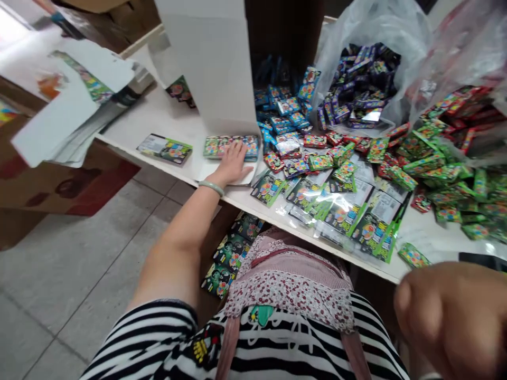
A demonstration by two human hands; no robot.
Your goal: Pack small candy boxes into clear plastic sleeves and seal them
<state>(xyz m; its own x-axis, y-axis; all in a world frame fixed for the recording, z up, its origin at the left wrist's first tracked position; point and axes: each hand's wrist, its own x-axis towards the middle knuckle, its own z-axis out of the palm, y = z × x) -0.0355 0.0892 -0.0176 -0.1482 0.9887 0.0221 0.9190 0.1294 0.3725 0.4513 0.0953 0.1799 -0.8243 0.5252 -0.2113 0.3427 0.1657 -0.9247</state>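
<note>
My left hand (233,164) lies with its thumb out and fingers on a row of colourful small packets (214,147). The row sits in a white box (204,170) near the table edge, its tall lid (216,68) standing up behind. A green bangle circles my left wrist. Close to the camera at the lower right, my right hand (447,316) is blurred; the fingers look bent, but whatever they may hold is hidden. A single green packet (413,255) lies on the table just beyond it.
Flat printed packages (346,208) overlap along the table's front edge. Behind them are loose red and green packets (435,158), blue packets (287,108) and a plastic bag (328,58) of purple ones. Left stand a flat package (164,148), white cardboard (59,126) and a brown carton (51,169).
</note>
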